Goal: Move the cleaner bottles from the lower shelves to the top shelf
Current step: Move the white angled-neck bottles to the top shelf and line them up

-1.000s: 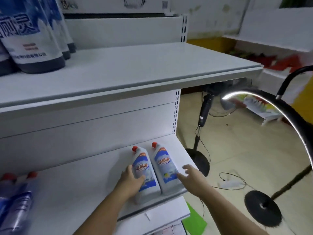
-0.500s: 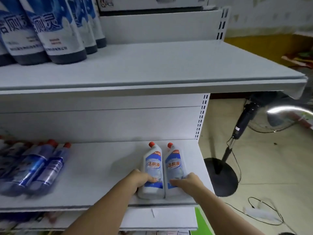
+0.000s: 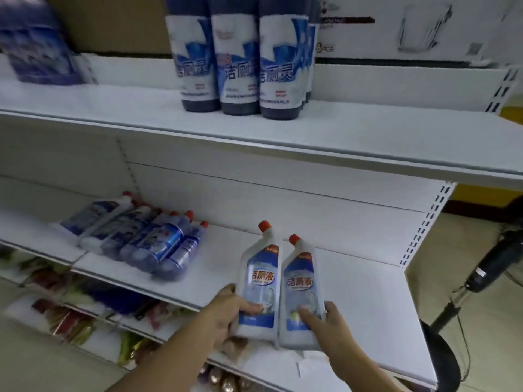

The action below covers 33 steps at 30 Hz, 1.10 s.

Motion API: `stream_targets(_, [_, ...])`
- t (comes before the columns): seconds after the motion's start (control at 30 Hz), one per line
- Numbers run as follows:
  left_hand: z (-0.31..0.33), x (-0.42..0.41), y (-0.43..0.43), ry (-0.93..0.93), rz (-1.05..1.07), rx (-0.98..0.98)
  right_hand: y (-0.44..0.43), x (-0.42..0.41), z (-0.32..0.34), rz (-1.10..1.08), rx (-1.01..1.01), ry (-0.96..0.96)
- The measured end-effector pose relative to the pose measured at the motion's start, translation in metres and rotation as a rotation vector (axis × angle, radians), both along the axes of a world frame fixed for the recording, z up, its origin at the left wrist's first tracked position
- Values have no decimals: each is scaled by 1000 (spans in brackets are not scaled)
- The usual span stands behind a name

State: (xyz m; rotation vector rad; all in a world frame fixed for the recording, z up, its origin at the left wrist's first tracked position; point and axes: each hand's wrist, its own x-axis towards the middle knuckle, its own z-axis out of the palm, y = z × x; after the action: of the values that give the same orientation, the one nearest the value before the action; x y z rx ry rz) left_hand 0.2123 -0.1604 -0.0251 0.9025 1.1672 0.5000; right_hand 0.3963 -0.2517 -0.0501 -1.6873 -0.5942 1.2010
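Observation:
Two white cleaner bottles with red caps and blue labels are side by side over the front of the lower shelf [image 3: 368, 301]. My left hand [image 3: 226, 315] grips the left bottle [image 3: 259, 281] near its base. My right hand [image 3: 325, 323] grips the right bottle [image 3: 300, 290] near its base. Both bottles are tilted up, necks pointing away from me. The top shelf [image 3: 368, 131] above holds several dark blue upright bottles [image 3: 240, 60].
A group of blue bottles with red caps [image 3: 147, 239] lies on the lower shelf to the left. Cardboard boxes [image 3: 410, 26] stand behind the top shelf. Packaged goods [image 3: 65, 315] fill the shelf below. A black fan stand [image 3: 486, 270] is on the floor at right.
Both hands have closed round the two bottles and raised them off the lower shelf. My view has swung left and up, bringing the top shelf's dark bottles into sight.

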Motion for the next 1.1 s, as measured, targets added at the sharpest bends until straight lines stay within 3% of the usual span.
stream_targets(0.23, [59, -205, 8, -120, 246, 187, 51, -182, 67, 257, 287, 16])
stream_targets(0.47, [116, -369, 1, -197, 428, 375, 94, -343, 118, 458, 425, 115])
stream_targets(1.1, [211, -627, 126, -68, 712, 681, 291, -607, 217, 909, 625, 201])
